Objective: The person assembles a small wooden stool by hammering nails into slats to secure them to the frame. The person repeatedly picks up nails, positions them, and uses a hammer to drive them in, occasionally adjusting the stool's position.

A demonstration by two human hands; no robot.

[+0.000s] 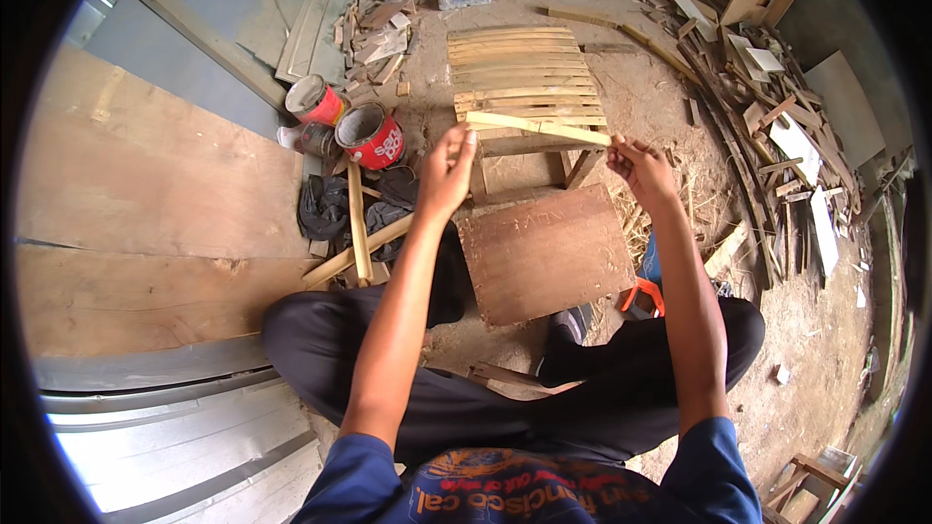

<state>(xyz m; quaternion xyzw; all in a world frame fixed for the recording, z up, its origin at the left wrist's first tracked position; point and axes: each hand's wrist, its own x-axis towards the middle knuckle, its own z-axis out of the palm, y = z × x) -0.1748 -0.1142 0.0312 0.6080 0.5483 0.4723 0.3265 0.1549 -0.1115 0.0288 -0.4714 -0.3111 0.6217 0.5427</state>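
Between my two hands I hold a thin, pale wooden slat [539,126], stretched out roughly level in front of me. My left hand [447,173] pinches its left end, and my right hand [643,171] grips the right end, which sits slightly lower. Just beyond the slat stands a low slatted wooden frame [524,63], its light strips lying side by side across the top. Closer to me is a brown wooden board [546,254], tilted a little, between my legs.
Red paint cans [371,136] and a black plastic bag [323,206] stand left, beside loose wooden strips [359,233]. An orange-handled tool [645,299] lies right of the board. Scrap wood [777,126] piles up along the right wall. Large plywood sheets [165,155] fill the left.
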